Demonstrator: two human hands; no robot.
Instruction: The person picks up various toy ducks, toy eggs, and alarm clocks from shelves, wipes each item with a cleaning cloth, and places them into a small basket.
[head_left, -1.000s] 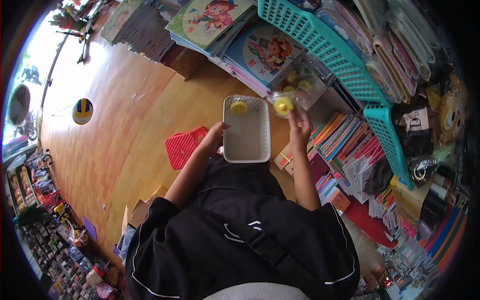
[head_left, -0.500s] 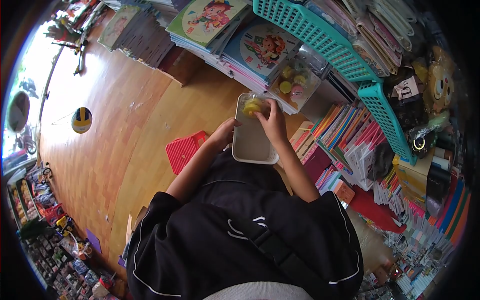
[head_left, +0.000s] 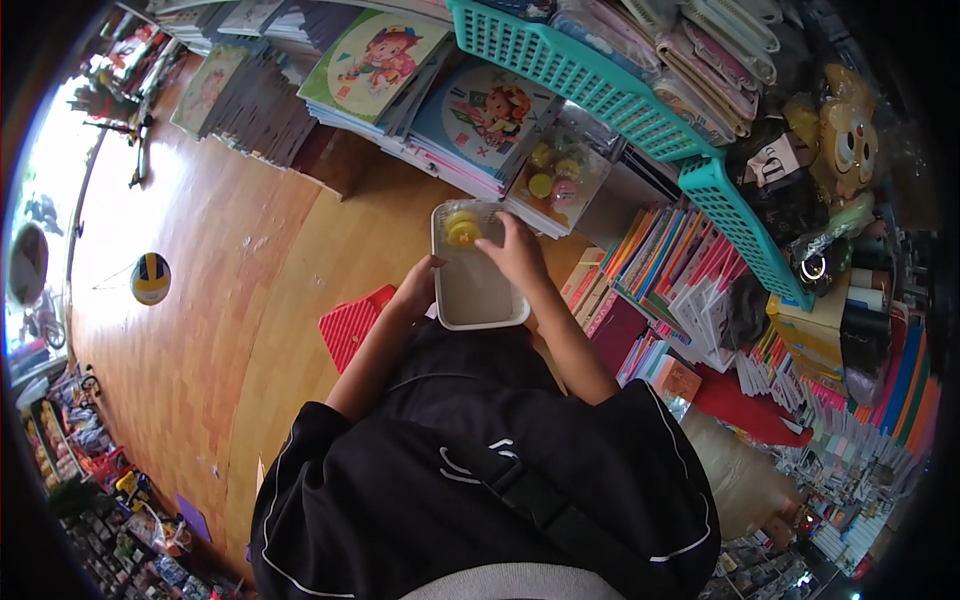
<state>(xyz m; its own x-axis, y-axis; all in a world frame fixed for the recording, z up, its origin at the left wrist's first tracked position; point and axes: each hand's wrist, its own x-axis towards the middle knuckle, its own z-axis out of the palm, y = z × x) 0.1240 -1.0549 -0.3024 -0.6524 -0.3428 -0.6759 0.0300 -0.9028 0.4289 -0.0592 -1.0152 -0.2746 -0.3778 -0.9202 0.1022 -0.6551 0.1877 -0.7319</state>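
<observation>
A white plastic basket [head_left: 482, 292] sits upright close to my lap. My left hand [head_left: 417, 286] is closed on its left rim, the thumb over the edge. In the far end of the basket lies a yellow packet [head_left: 462, 229] in clear wrapping, with round yellow shapes in it. My right hand [head_left: 517, 254] hovers over the right side, thumb and fingers apart, nothing between them. Its thumb points toward the packet. Beyond the basket, a clear-wrapped pack of yellow and pink round pieces [head_left: 553, 181] rests by the book stacks.
Picture-covered books [head_left: 375, 62] are piled ahead, beside a turquoise basket [head_left: 590, 75] of pouches. Rows of thin notebooks [head_left: 690, 270] stand on the right. A red ridged plastic piece [head_left: 352, 326] lies left of my arm, and a ball [head_left: 151, 279] sits farther left on the wooden floor.
My right hand has let go of the yellow packet and drawn back to its right, fingers parting. The packet now lies in the basket. The view has shifted a little.
</observation>
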